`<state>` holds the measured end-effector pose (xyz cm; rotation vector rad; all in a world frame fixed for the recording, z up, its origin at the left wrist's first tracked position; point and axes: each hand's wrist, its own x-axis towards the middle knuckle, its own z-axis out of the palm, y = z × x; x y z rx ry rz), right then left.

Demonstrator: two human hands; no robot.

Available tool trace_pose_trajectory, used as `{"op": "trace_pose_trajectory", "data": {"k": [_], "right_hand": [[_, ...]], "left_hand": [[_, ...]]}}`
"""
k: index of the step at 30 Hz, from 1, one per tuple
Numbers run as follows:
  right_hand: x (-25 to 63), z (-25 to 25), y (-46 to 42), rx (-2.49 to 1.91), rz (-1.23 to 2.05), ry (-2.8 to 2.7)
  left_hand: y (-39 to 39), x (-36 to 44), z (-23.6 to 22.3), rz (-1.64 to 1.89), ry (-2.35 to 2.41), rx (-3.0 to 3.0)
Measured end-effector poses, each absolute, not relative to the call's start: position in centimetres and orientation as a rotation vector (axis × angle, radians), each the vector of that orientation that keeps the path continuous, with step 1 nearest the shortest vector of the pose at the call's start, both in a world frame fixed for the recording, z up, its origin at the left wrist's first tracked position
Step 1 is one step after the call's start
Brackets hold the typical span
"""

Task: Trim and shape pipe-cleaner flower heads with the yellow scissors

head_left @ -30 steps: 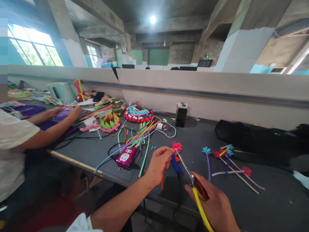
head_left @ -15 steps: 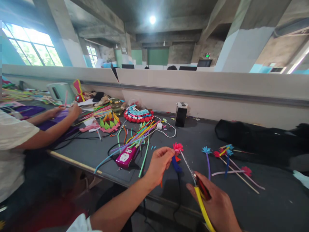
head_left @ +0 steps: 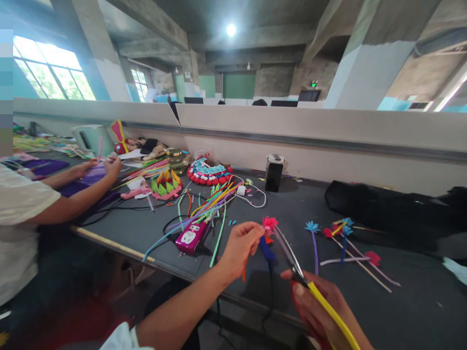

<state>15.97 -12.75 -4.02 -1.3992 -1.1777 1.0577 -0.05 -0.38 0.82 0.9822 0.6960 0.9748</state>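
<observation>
My left hand pinches a pink-red craft flower between thumb and fingertips. An orange strip hangs below that hand. In my right hand is a pair of scissors with yellow and red handles, its blades pointing up at the flower's right edge. Whether the blades touch the petals I cannot tell. Behind my left fingers lies a blue tool on a black cable, partly hidden. To the right rest a blue flower on a purple stem and several other stemmed flowers.
A purple power strip lies left, under many coloured chenille stems. Behind are a beaded-looking red, white and blue piece, a phone and a black bag. Another person's hands work at far left.
The scissors have turned in my right hand: the yellow handle has swung right and the blades show wider. My left hand and the flower have hardly moved.
</observation>
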Motion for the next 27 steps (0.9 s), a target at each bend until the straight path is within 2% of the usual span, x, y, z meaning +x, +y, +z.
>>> {"op": "trace_pose_trajectory", "data": {"k": [3,8,18,21,27], "right_hand": [[15.9,-3.7,-13.2,-1.226,1.370,-1.092],[16.1,-3.9,-13.0,-1.057,1.513,-0.965],[16.4,-3.9,-13.3,-1.183,1.457,-1.064],[16.5,-3.8,-13.1,-1.337,1.236,-1.202],[17.0,-4.6,-12.2,-1.534,0.468,-1.562]], "left_hand": [[-0.3,-0.1,0.8,0.975,0.666,0.985],[-0.3,-0.1,0.8,0.959,0.635,1.005],[0.3,-0.3,0.5,0.991,0.665,1.014],[0.6,-0.4,0.3,1.028,0.707,1.051],[0.4,-0.4,0.9,1.095,0.789,1.152]]}}
